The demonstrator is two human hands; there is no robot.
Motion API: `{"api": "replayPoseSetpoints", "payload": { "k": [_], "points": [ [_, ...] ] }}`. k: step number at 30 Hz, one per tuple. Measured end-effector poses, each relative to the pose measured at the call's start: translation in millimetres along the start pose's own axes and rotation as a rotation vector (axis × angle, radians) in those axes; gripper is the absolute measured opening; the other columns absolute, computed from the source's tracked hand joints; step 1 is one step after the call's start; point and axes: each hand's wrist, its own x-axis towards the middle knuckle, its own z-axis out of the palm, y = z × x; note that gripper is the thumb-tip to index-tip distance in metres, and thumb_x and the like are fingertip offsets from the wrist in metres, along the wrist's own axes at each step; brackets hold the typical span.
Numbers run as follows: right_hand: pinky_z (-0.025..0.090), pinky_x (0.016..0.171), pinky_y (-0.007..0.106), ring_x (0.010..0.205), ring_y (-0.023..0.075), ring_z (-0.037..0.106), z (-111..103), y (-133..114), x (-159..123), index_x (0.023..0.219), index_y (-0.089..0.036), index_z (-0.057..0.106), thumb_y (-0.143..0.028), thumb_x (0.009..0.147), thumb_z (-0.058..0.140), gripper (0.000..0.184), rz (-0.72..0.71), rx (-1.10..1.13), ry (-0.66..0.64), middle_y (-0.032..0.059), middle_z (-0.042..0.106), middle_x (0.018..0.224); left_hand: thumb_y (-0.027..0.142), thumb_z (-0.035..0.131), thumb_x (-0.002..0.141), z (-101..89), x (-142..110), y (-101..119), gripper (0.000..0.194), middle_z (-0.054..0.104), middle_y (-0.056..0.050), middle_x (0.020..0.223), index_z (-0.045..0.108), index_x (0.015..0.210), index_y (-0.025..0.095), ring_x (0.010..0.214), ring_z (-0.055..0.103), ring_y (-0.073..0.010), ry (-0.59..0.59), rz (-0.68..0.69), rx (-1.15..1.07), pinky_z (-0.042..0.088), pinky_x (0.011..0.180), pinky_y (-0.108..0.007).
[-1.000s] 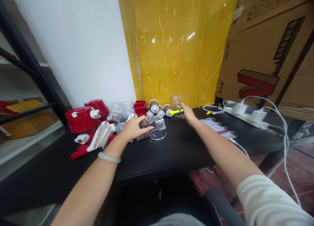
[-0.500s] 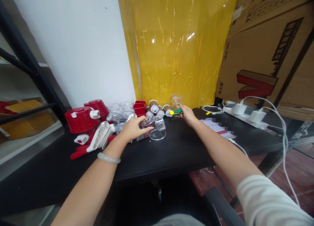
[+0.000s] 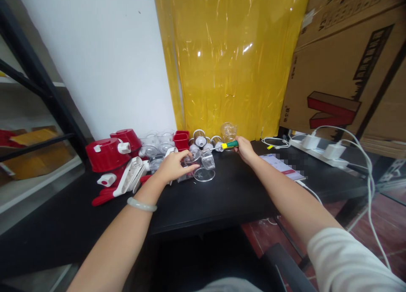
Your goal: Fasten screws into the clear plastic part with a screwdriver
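Clear plastic sits between the fingers of my left hand (image 3: 173, 166), thumb and forefinger spread around the cup (image 3: 207, 159), low over the table (image 3: 228, 211); whether its rim rests there I can't tell. My right hand (image 3: 245, 149) is wrapped round the screwdriver (image 3: 230, 145), whose shaft points at the cup's upper right, the tip too small to make out. I'd brace the cup firmly, line the shaft up straight, then turn with light pressure, since plastic like this could crack or skid. Spools (image 3: 199, 135) crowd just behind, so I'd leave the wrist room; the phone (image 3: 279, 165) lies off right.
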Motion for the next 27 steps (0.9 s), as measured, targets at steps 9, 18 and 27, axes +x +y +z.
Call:
{"api": "replayPoseSetpoints", "payload": {
  "k": [9, 18, 27],
  "points": [
    [0.045, 0.048, 0.025, 0.045, 0.0093, 0.046, 4, -11, -3, 0.071, -0.022, 0.052, -0.047, 0.073, 0.07, 0.031, 0.101, 0.183, -0.051, -0.0046, 0.051, 0.056, 0.06, 0.068, 0.08, -1.9, 0, 3, 0.041, 0.073, -0.004, 0.09, 0.066, 0.096, 0.023, 0.081, 0.067, -0.0232, -0.005, -0.004, -0.004, 0.049, 0.078, -0.034],
    [0.048, 0.051, 0.025, 0.051, 0.0093, 0.049, 0, -13, -5, 0.075, -0.022, 0.055, -0.04, 0.066, 0.076, 0.029, 0.051, 0.201, -0.109, -0.0049, 0.054, 0.063, 0.062, 0.067, 0.08, -2.0, 0, 2, 0.043, 0.073, -0.004, 0.09, 0.066, 0.097, 0.023, 0.081, 0.067, -0.0228, -0.015, -0.018, 0.003, 0.049, 0.078, -0.033],
    [0.038, 0.043, 0.025, 0.042, 0.0113, 0.043, -3, -13, -1, 0.068, -0.021, 0.054, -0.06, 0.077, 0.065, 0.041, -0.008, -0.073, -0.07, -0.005, 0.041, 0.046, 0.061, 0.067, 0.079, -0.6, 0, 1, 0.043, 0.073, -0.004, 0.089, 0.066, 0.097, 0.022, 0.08, 0.067, -0.0226, -0.003, -0.012, 0.007, 0.049, 0.078, -0.033]
  ]
}}
